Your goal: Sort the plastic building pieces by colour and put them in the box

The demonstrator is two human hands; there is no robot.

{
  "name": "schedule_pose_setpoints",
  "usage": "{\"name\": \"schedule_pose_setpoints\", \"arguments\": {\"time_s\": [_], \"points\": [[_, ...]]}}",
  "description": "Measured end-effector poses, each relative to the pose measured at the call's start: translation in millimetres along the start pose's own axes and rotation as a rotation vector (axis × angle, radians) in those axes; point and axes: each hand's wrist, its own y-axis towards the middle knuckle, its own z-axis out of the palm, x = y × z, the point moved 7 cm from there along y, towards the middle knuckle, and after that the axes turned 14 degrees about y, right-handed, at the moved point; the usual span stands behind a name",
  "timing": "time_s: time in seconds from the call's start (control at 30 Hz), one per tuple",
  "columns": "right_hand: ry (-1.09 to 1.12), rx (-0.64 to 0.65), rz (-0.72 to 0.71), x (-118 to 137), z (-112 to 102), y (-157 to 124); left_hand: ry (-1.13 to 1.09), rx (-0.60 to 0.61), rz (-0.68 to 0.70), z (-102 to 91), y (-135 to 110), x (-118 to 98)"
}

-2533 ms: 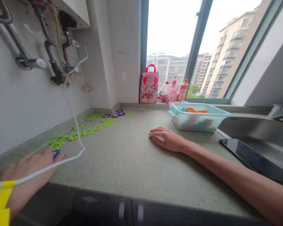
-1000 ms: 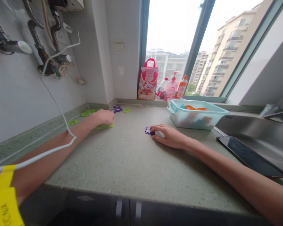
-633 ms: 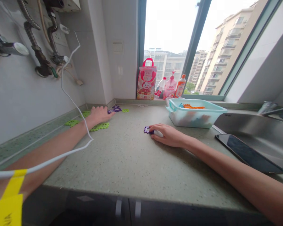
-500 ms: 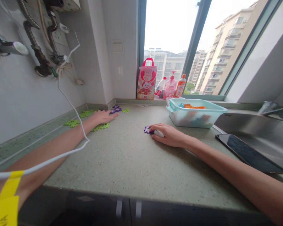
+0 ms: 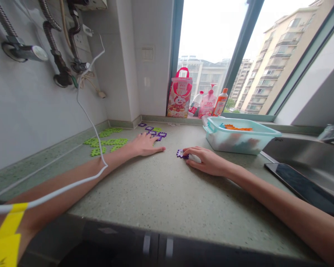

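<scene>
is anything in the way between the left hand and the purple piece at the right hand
Nothing visible stands between the left hand and the purple piece at the right hand. The white cable crosses the left forearm in the picture, away from that gap.

"What sort of place are we in?"
"A kitchen: we see a stainless-steel sink and silvery metal tap at a speckled grey-green stone counter."
"Anything else we can spot?"
"A pink plastic pump bottle by the teal-framed glass window."
</scene>
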Motion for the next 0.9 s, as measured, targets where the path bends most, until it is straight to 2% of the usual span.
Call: {"name": "schedule_pose_setpoints", "arguments": {"time_s": [0.17, 0.23, 0.3, 0.4, 0.47, 0.6, 0.73, 0.9], "points": [[-0.011, 0.013, 0.004, 0.8, 0.1, 0.2, -0.031, -0.231, 0.240, -26.1, -18.8, -54.2], [-0.019, 0.010, 0.000, 0.9, -0.2, 0.3, -0.097, -0.327, 0.340, -32.9, -23.8, -65.0], [-0.024, 0.008, -0.006, 0.6, -0.1, 0.5, -0.162, -0.400, 0.365, -34.3, -21.9, -63.4], [-0.029, 0.007, -0.011, 0.1, -0.1, 0.7, -0.227, -0.446, 0.262, -24.8, -2.8, -39.9], [-0.031, 0.008, -0.012, 0.5, -0.2, 0.7, -0.274, -0.445, 0.164, -13.3, 17.6, -15.6], [-0.049, 0.012, -0.007, 2.4, -0.8, 1.0, -0.276, -0.473, -0.118, 9.0, 62.0, 41.0], [-0.065, 0.016, -0.001, 2.8, -1.6, 2.4, -0.252, -0.272, -0.355, 41.5, 103.4, 79.1], [-0.061, 0.021, -0.007, 2.9, -2.8, 4.3, -0.237, -0.161, -0.383, 59.7, 128.7, 91.0]]}}
